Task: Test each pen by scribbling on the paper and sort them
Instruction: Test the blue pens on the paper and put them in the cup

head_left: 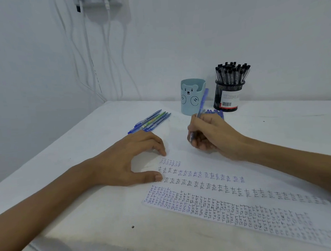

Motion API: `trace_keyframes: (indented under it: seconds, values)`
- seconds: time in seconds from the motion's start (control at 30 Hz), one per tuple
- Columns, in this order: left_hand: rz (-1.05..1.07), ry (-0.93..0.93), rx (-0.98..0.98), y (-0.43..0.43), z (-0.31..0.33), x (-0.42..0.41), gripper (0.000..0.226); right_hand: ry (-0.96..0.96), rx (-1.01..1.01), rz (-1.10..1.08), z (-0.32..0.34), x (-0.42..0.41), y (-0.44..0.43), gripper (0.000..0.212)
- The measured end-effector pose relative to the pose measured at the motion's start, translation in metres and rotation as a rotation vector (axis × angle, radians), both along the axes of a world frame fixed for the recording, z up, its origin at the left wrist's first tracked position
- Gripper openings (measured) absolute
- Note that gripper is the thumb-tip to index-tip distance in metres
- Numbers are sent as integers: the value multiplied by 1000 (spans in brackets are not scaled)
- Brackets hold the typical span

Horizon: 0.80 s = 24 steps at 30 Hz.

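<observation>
A white sheet of paper lies on the table, covered with rows of small "test" scribbles. My right hand grips a blue pen in a writing hold, its tip down at the paper's upper part. My left hand rests on the paper's left edge, with fingertips and thumb pressing it flat. Several blue pens and one green pen lie side by side on the table beyond my left hand. More blue pens lie behind my right hand, mostly hidden.
A light blue bear-faced pen cup stands at the back. To its right is a black mesh holder full of black pens. White cables hang down the wall at the left. The table's near edge runs bottom left.
</observation>
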<state>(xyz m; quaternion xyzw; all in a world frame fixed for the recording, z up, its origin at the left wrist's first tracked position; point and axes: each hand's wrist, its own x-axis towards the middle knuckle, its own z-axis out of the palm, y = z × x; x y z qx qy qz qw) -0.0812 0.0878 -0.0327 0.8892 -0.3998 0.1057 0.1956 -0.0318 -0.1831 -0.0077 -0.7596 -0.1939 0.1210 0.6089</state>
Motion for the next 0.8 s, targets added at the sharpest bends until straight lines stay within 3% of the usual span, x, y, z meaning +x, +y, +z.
trace_keyframes:
  seconds: [0.2, 0.53, 0.8]
  values:
    - [11, 13, 10, 0, 1, 0, 44, -71, -61, 271, -5, -13, 2, 11]
    - [9, 13, 12, -1, 1, 0, 44, -271, -147, 238, -12, -17, -1, 11]
    - [16, 6, 18, -1, 1, 0, 44, -280, -149, 254, -12, -17, 0, 17]
